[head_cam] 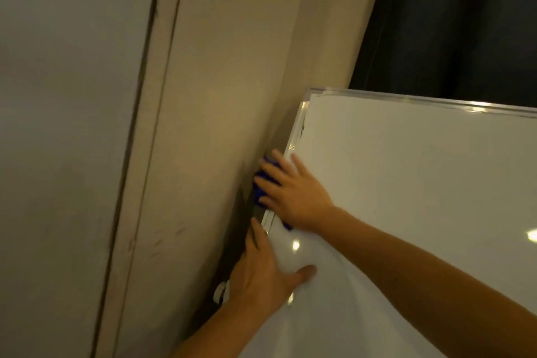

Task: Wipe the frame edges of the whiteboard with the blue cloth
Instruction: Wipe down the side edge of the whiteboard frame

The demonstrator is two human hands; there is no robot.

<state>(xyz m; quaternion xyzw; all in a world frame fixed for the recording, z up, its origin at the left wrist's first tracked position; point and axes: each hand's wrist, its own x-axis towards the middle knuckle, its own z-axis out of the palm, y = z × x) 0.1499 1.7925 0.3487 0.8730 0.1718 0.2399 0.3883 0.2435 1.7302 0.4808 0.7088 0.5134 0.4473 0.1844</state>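
Note:
A whiteboard (406, 183) with a shiny metal frame (296, 131) leans against a beige wall, filling the right of the head view. My right hand (293, 192) presses the blue cloth (261, 183) over the board's left frame edge, fingers wrapped around the side. Only bits of the cloth show under the fingers and below the palm. Lower down, my left hand (264, 273) grips the same left edge, thumb lying on the white surface and fingers behind the frame.
The beige wall (226, 96) stands close to the board's left edge. A grey door or panel (66, 125) with a dark seam lies further left. A dark curtain (453, 23) hangs behind the board's top edge. A small white object (220, 292) sits behind my left hand.

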